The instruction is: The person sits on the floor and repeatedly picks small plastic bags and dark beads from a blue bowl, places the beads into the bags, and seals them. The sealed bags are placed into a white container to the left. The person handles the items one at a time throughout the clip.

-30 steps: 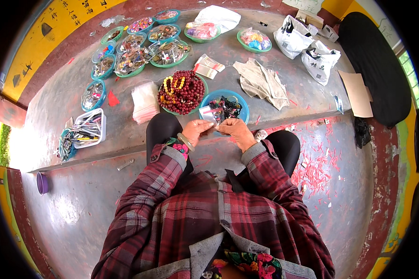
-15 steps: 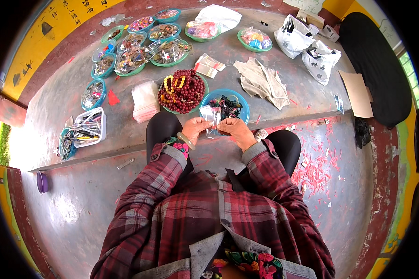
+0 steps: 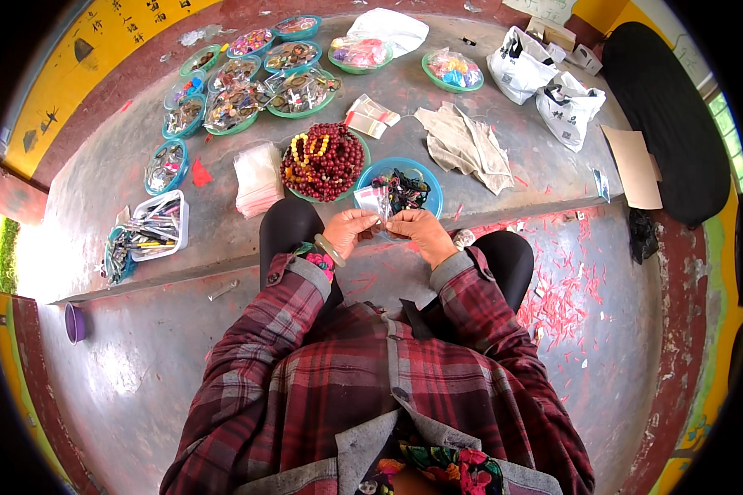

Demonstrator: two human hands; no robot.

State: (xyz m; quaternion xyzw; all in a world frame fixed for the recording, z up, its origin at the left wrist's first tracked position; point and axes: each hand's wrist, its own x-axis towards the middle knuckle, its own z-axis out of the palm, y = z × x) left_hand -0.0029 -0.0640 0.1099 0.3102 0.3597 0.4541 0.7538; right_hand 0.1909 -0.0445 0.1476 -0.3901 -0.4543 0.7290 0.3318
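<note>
A purple cup (image 3: pixel 75 324) sits at the frame's left. Two white bags (image 3: pixel 563 124) stand upper right, near brown cardboard (image 3: pixel 630 169).

On the platform (image 3: pixel 404 87), a bowl of cords (image 3: pixel 437 188) sits just beyond the hands (image 3: pixel 348 229), which are close together between the knees (image 3: pixel 293 224), holding a packet (image 3: pixel 373 200). A bowl of beads (image 3: pixel 366 158) stands left of the cords, then a stack of bags (image 3: pixel 258 181); a tray of pens (image 3: pixel 184 221) lies farther left. Clustered bowls (image 3: pixel 305 115) fill the back left. A cloth (image 3: pixel 462 144) lies right of the beads, carrier bags (image 3: pixel 570 111) behind it to the right. On the floor (image 3: pixel 140 363), scraps (image 3: pixel 557 301) lie right, a cup (image 3: pixel 75 324) far left.
</note>
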